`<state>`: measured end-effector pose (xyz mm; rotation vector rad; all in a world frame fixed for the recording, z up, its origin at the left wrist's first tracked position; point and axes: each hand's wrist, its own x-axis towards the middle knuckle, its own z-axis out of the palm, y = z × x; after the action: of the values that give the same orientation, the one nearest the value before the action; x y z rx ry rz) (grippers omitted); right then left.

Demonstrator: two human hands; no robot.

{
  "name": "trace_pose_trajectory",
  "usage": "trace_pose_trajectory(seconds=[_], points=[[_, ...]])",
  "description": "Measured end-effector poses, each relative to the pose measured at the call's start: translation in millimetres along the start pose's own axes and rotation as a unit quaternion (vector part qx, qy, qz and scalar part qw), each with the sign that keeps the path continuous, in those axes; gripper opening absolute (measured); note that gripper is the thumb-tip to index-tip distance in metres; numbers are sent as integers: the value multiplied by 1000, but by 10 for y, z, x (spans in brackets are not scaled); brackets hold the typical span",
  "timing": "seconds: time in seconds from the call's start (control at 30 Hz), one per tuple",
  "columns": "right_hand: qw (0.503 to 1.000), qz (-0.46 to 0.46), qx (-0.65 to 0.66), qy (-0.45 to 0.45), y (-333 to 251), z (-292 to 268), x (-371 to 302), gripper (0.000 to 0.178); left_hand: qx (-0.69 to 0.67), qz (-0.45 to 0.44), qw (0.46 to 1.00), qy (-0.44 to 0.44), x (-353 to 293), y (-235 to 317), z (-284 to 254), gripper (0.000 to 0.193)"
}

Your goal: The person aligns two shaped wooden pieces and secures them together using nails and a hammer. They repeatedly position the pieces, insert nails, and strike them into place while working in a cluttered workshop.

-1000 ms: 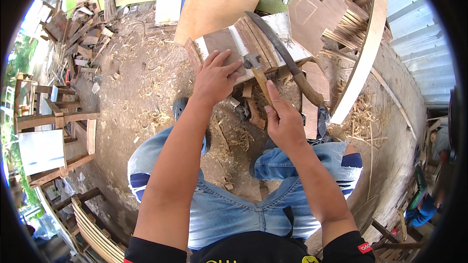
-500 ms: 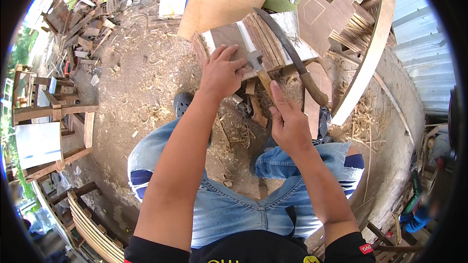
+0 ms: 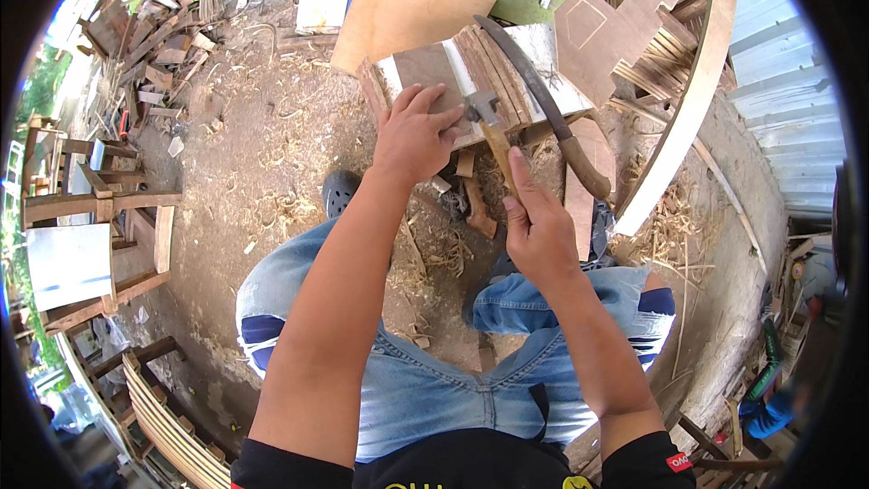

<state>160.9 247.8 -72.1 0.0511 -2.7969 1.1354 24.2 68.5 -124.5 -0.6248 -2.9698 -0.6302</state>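
Note:
My right hand (image 3: 541,228) grips the wooden handle of a hammer (image 3: 496,145). The hammer's metal head is over the near edge of a low bench block (image 3: 489,63), close to my left fingertips. My left hand (image 3: 412,138) lies with fingers spread on a flat brown board (image 3: 424,68) on top of that block, pressing it down. Whether anything small sits under the hammer head cannot be made out. Across the block's right side rests a long curved machete (image 3: 534,81), its dark wooden handle sticking out toward me.
A long curved plank (image 3: 679,113) leans at the right beside stacked wood strips (image 3: 656,63). Behind the block stands a plywood sheet (image 3: 421,0). Wood shavings (image 3: 294,208) litter the floor. Wooden frames (image 3: 100,208) and a scrap pile (image 3: 154,45) are at the left.
The hammer head has turned and shifted slightly to the right and up, with its handle tilted differently in my right hand. My left hand has stayed on the board.

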Motion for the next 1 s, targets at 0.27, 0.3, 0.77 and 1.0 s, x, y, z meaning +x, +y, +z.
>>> trace_pose_trajectory(seconds=[0.27,0.3,0.77,1.0], points=[[1000,-6,4,14,45,35,-23,63,-11,-2,1000,2,-11,-2,13,33],[1000,7,-4,4,39,41,-42,64,-20,-4,1000,-3,-12,-7,10,33],[999,33,17,-14,91,39,-49,62,-2,-11,1000,-13,-13,7,8,32],[999,26,17,-15,95,33,-28,62,3,-9,1000,-24,10,2,-12,33]])
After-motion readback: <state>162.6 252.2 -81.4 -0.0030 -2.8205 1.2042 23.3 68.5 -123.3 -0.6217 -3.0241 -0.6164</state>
